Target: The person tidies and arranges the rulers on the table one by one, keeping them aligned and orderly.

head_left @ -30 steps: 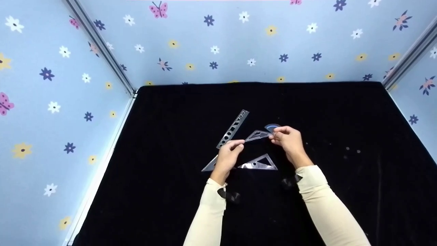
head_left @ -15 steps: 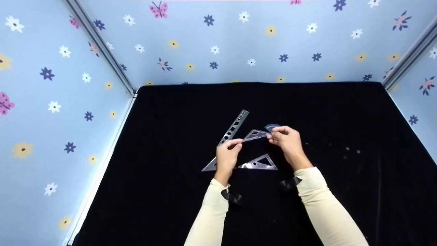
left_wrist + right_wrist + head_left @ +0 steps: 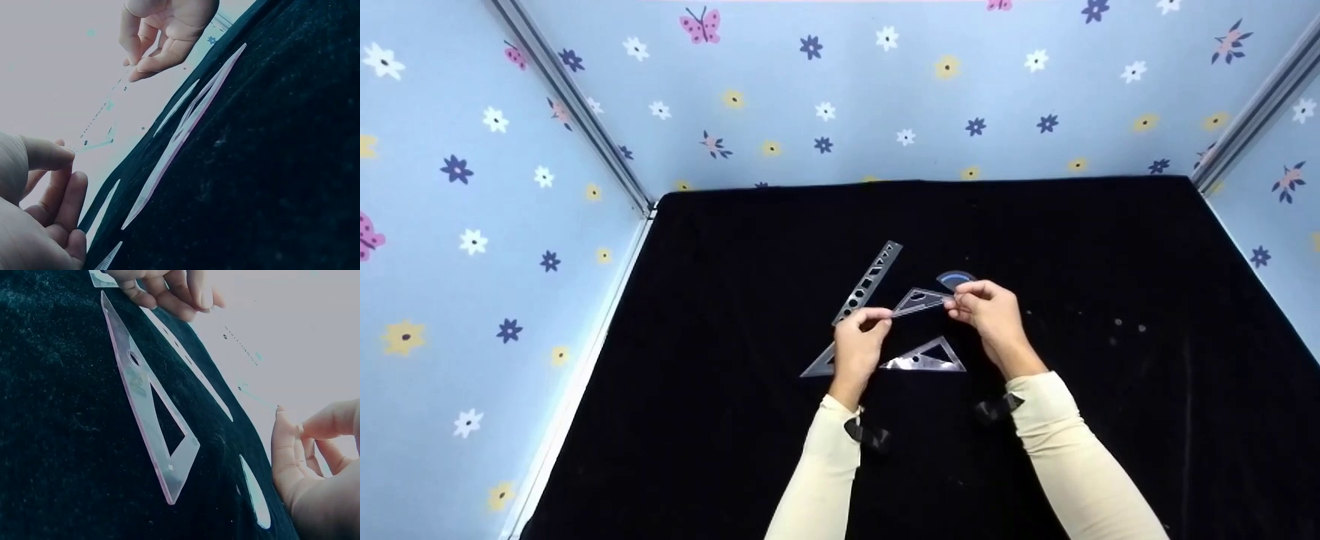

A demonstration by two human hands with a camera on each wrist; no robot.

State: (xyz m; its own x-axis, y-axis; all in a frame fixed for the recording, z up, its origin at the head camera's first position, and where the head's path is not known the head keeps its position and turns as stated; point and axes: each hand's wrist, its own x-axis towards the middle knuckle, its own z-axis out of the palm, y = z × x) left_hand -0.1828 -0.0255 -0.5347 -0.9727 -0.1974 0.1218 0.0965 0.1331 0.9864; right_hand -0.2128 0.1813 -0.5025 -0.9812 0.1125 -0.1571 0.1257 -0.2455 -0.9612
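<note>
A clear plastic set square (image 3: pixel 922 306) is held up above the black cloth, stretched between both hands. My left hand (image 3: pixel 859 345) pinches its left corner between thumb and forefinger. At the opposite corner, the right hand (image 3: pixel 991 319) pinches it with the fingertips. In the left wrist view, faint printed letters show on the held set square (image 3: pixel 93 121) against the bright wall. Below the hands a second set square (image 3: pixel 919 363) lies flat, with a triangular cut-out and a round hole. Beneath the left hand, a third triangular piece (image 3: pixel 817 365) is partly hidden.
A clear ruler (image 3: pixel 868 279) with a row of shaped holes lies slanting beyond the left hand. A small protractor (image 3: pixel 952 278) with a blue arc lies just behind the right fingertips. Flower-patterned walls (image 3: pixel 885 90) stand at the back and sides of the cloth-covered table (image 3: pixel 720 300).
The held set square has turned slightly, its peak moving left between the hands. The left hand has shifted a little to the right. The head view has also shifted slightly.
</note>
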